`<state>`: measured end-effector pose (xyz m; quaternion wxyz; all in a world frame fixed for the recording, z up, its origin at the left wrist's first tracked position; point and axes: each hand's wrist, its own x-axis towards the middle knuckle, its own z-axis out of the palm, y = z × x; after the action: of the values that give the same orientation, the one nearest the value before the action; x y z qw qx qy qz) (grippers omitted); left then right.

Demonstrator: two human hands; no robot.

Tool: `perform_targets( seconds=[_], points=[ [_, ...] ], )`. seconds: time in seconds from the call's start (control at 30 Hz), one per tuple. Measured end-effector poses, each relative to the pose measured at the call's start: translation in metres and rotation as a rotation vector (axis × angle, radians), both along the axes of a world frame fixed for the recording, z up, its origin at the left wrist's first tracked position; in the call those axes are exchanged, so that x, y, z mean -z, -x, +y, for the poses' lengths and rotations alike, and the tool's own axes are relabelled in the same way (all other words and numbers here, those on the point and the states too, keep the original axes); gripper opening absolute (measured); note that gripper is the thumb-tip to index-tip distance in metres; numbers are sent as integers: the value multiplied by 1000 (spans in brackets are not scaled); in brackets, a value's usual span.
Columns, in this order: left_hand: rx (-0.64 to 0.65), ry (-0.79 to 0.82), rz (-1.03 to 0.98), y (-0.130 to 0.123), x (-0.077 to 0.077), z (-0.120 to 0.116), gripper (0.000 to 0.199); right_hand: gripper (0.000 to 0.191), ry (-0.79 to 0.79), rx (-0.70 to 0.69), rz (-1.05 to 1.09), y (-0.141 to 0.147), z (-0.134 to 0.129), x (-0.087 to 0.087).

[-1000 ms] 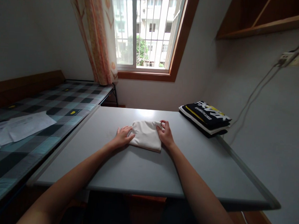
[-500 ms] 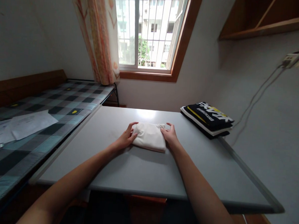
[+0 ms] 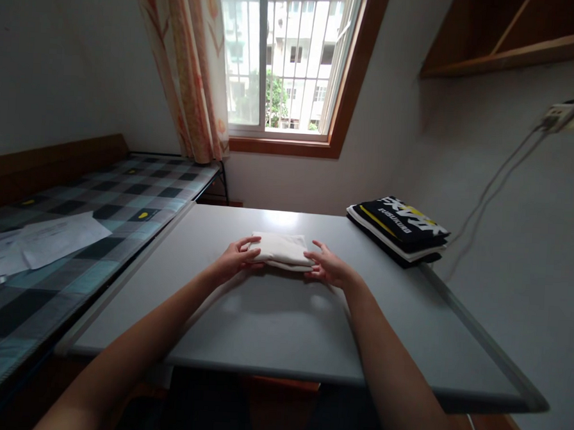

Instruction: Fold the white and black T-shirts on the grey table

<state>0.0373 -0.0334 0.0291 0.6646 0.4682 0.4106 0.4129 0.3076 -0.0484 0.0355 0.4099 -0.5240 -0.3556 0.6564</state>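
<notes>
A folded white cloth (image 3: 280, 248), perhaps a garment, is between my two hands over the middle of the table. My left hand (image 3: 236, 258) grips its left end, with the thumb on top and other fingers at the side and below. At the right end, my right hand (image 3: 330, 266) holds it with the thumb on the upper face and fingers under the edge; its index finger sticks out. The near edge of the cloth shows its folded layers and appears slightly raised, with a shadow beneath.
The white table (image 3: 261, 335) stands below the window. A stack of folded clothes (image 3: 399, 230), black with white and yellow, lies at its far right corner. Left of the table is a bed with a checked cover (image 3: 105, 199), bearing papers (image 3: 57, 238). Cables (image 3: 490, 187) hang along the right wall.
The cloth's near edge has lifted and shifted away from me, so it looks shallower. My hands have moved slightly apart, with fingers now under its ends.
</notes>
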Motion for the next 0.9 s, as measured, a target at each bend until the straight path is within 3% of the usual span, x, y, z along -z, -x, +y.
perform_targets(
  seconds=[0.1,0.27,0.37,0.47,0.67,0.8,0.9],
  points=[
    [17,26,89,7,-6,2,63,83,-34,-110,-5,-1,-1,-3],
    [191,62,230,28,-14,7,87,39,-184,-197,56,0,-1,-3],
    [302,15,212,36,-16,7,80,33,-300,-251,72,-1,-2,-5],
    [278,-35,181,32,-21,7,64,36,-379,-236,15,-2,-4,-13],
    [121,-134,207,-5,-58,13,58,46,-443,32,-136,-20,-16,-49],
    [136,-129,216,-42,-83,20,51,45,-401,70,-116,-52,-26,-79],
    [176,-168,150,-77,-97,29,49,44,-477,159,-201,-83,-28,-101]
  ],
)
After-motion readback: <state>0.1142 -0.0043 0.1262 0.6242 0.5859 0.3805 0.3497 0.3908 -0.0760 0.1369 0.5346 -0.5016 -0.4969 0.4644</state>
